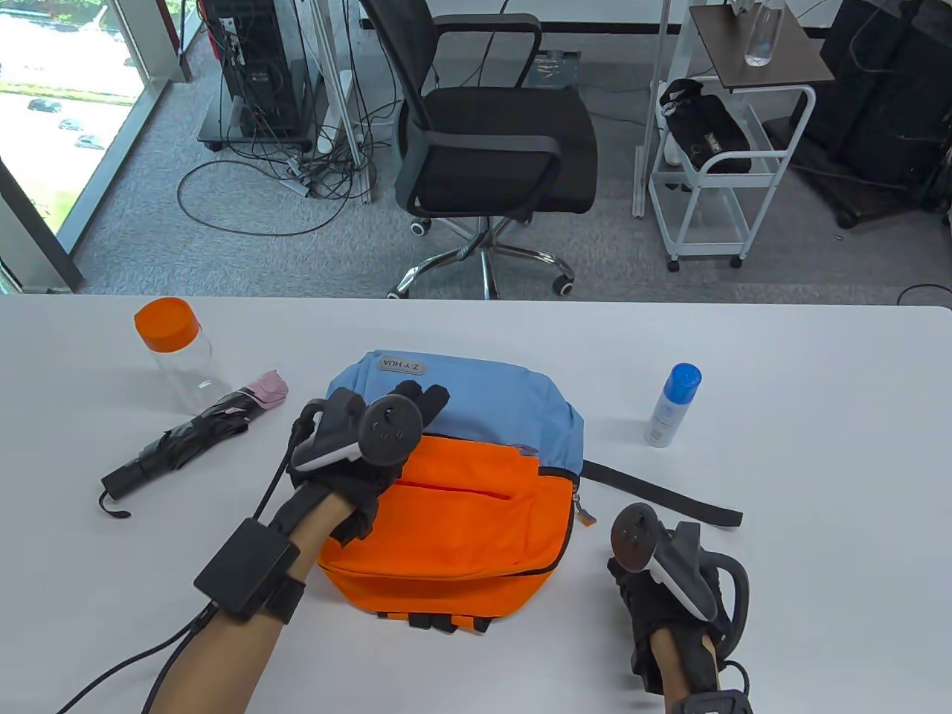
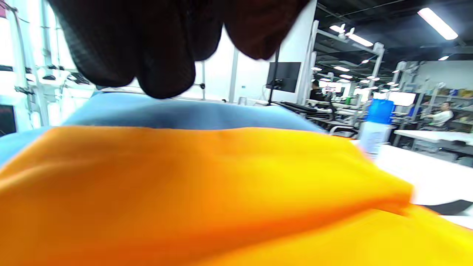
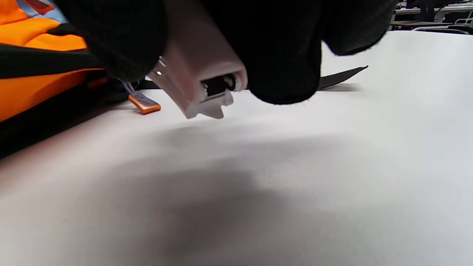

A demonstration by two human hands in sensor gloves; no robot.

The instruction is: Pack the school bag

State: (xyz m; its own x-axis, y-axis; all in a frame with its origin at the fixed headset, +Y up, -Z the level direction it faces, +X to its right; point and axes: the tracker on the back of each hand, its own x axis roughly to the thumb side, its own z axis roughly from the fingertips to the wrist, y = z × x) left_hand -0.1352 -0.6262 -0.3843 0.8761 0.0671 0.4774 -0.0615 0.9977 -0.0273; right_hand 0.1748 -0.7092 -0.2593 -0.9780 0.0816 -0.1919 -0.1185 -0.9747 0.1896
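A blue and orange school bag [image 1: 476,506] lies flat on the white table [image 1: 818,446], zippers closed. My left hand [image 1: 424,398] rests flat on its upper left part, fingers spread over the blue fabric; its fingers [image 2: 162,55] hang over the bag [image 2: 207,192] in the left wrist view. My right hand [image 1: 632,587] is low over the table just right of the bag, fingers curled down and holding nothing. An orange zipper pull [image 3: 144,105] lies beside the bag's edge [image 3: 33,85], close to that hand.
A clear bottle with an orange lid [image 1: 175,349] and a folded black and pink umbrella [image 1: 193,431] lie left of the bag. A white spray bottle with a blue cap [image 1: 671,405] stands to the right. A black strap [image 1: 662,500] trails out from the bag.
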